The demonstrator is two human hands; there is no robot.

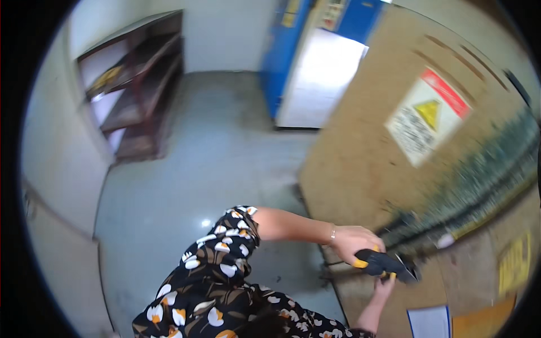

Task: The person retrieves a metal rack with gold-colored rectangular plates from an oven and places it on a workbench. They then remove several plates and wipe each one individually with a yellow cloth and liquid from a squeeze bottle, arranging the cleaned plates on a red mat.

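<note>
My left hand (356, 242) reaches across from the left, its fingers closed round a short, dark black object (383, 263) with a greyish far end. Yellow shows at the fingertips. The object's exact kind is blurred. From below, my right hand (385, 288) meets the same object, its fingers pressed to its underside. Both hands are in front of the tan machine panel (360, 163), near the dark, worn seam along its lower edge.
A warning label (428, 115) is on the tan panel. Beyond stands a blue and white cabinet (315, 84). Dark shelving (135, 96) lines the left wall, above a grey floor (197, 163). A blue-edged white sheet (429, 322) and a yellow label (514, 263) are at lower right.
</note>
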